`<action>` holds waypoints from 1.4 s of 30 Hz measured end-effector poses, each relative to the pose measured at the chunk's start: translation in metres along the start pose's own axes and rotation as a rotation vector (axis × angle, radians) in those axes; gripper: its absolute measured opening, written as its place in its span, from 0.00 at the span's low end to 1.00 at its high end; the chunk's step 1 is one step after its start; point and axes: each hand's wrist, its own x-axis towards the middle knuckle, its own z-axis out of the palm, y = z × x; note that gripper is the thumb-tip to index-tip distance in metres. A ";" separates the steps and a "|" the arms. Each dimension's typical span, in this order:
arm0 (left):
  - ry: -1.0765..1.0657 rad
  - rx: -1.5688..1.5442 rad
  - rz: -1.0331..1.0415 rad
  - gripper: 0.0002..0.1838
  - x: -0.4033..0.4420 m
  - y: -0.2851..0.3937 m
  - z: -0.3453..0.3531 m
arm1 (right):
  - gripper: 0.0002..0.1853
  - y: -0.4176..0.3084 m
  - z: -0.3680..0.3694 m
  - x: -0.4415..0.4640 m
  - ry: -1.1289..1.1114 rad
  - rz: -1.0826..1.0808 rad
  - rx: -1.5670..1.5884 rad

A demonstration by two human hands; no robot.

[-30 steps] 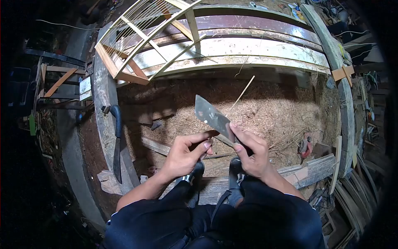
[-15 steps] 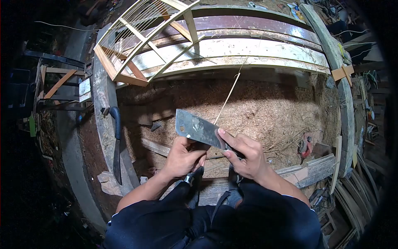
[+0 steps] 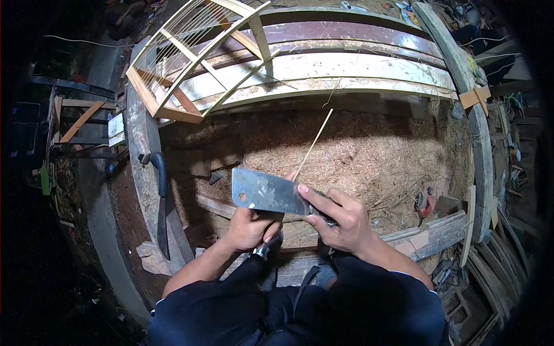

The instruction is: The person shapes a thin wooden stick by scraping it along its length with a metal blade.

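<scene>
My right hand [image 3: 340, 222] is closed around the handle of a cleaver [image 3: 266, 191], its broad grey blade pointing left with a hole near the far corner. Partly beneath that blade is my left hand [image 3: 251, 230], with the fingers curled. A thin wooden stick [image 3: 315, 142] slants up and right from behind the blade, and a fingertip of my left hand shows beside its lower part. The blade hides where the stick is gripped and whether the edge touches it.
A slatted wooden frame [image 3: 190, 55] rests on the bench planks [image 3: 323, 68] at upper left. A dark-handled knife [image 3: 162, 202] lies on the left beam. Wood shavings [image 3: 358, 155] cover the ground ahead. A red tool [image 3: 425, 202] lies at right, near a low beam [image 3: 433, 237].
The cleaver has shifted left and down and turned flatter, showing more of its blade. The stick's upper end has dropped slightly. Both hands still hold on.
</scene>
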 end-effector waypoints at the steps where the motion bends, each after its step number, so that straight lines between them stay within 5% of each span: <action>1: -0.002 0.000 -0.001 0.37 0.000 0.001 0.000 | 0.32 0.002 0.000 0.001 0.047 -0.024 -0.014; 5: -0.066 -0.022 0.035 0.28 0.000 0.007 -0.005 | 0.29 0.007 -0.015 0.010 0.029 -0.067 -0.207; 7: -0.157 0.000 0.121 0.26 0.000 0.005 -0.005 | 0.25 0.046 -0.008 0.024 0.338 -0.070 -0.214; 10: -0.215 0.094 0.096 0.27 -0.004 0.003 -0.005 | 0.26 0.065 -0.041 0.041 0.423 0.208 0.009; 12: -0.252 0.097 0.103 0.27 -0.004 0.002 -0.006 | 0.30 0.056 -0.063 0.043 0.314 0.566 0.772; 14: -0.288 0.047 0.093 0.26 -0.003 0.001 -0.007 | 0.37 0.035 -0.058 0.050 0.275 0.371 1.066; 31: -0.184 0.077 0.071 0.27 0.015 0.007 0.013 | 0.25 -0.002 -0.017 0.051 0.156 0.595 0.757; 35: -0.147 0.058 0.074 0.27 0.011 0.004 0.003 | 0.28 0.012 -0.018 0.036 0.266 0.361 0.862; 40: -0.073 0.020 0.057 0.26 0.008 0.007 0.003 | 0.17 0.000 -0.013 0.023 0.108 -0.023 0.201; 42: -0.066 -0.009 0.121 0.21 0.012 -0.005 0.000 | 0.27 -0.006 -0.008 0.019 0.036 -0.038 0.168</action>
